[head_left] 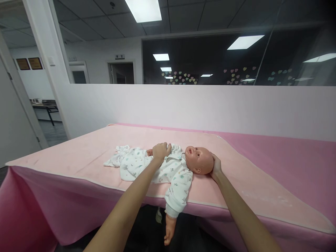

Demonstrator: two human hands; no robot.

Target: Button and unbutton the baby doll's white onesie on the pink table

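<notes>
A baby doll (198,160) lies on its back on a pale pink mat, its head to the right. It wears a white outfit with small prints. My left hand (160,151) is closed around the doll's far arm at the sleeve, and the doll's small hand (149,152) sticks out to the left of it. Cupped against the crown of the bald head is my right hand (216,167), its fingers partly hidden behind the head. The doll's near arm (170,227) hangs over the front edge of the table.
The pale pink mat (86,150) lies over a darker pink cloth (301,161) that drapes down the table's front. A white low wall (196,106) with glass above borders the far side. At the left is a door (15,119); a small table (47,106) stands beyond it.
</notes>
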